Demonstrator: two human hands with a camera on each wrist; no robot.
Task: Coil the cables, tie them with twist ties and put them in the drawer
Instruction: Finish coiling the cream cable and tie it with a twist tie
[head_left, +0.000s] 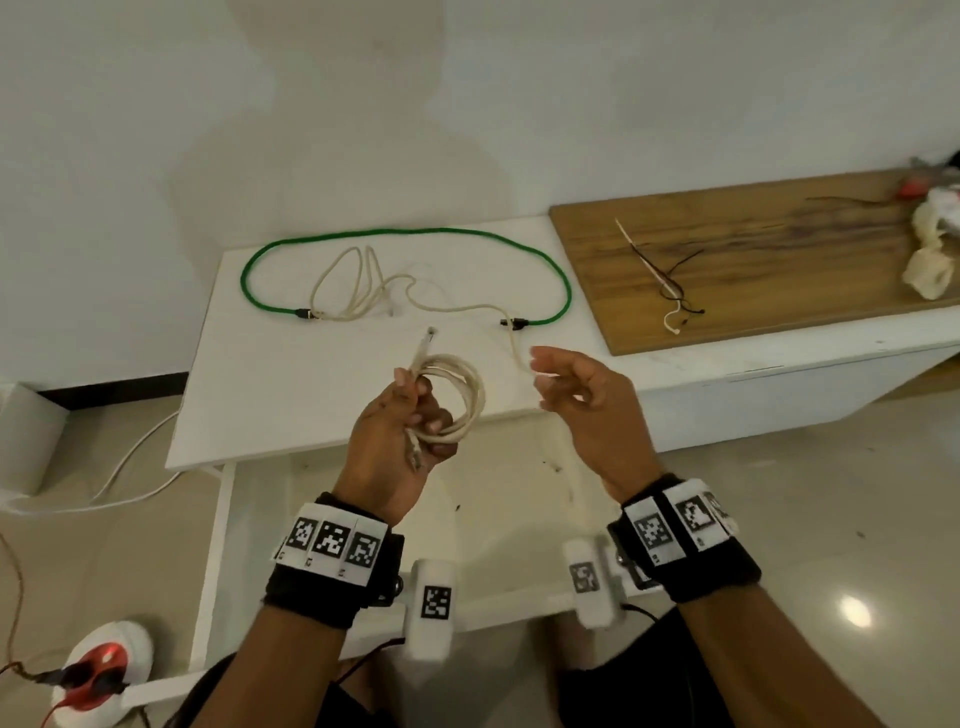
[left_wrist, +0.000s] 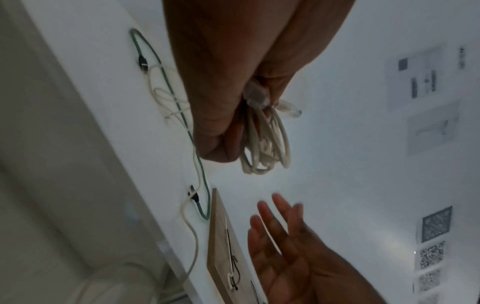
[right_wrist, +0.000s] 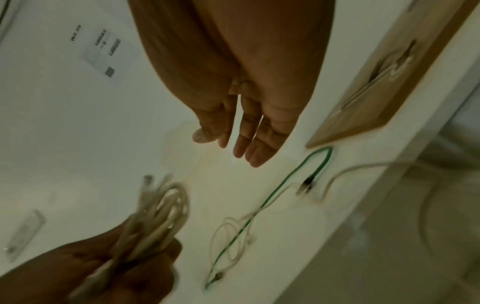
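My left hand (head_left: 410, 410) grips a coiled cream cable (head_left: 462, 397) above the near edge of the white table (head_left: 249, 395); a plug end sticks up past the fingers. The same coil (left_wrist: 265, 142) hangs from the fist in the left wrist view and appears blurred (right_wrist: 161, 207) in the right wrist view. My right hand (head_left: 566, 384) hovers to the right of the coil with relaxed fingers, holding nothing. A green cable (head_left: 415, 235) lies in a wide loop on the table, with a loose cream cable (head_left: 374, 291) inside it. Twist ties (head_left: 660, 275) lie on a wooden board (head_left: 779, 244).
The wooden board rests on a white cabinet top at the right, with crumpled cream material (head_left: 930, 254) at its far end. A power strip with a red light (head_left: 104, 670) and white cords (head_left: 130, 467) lie on the floor at the left.
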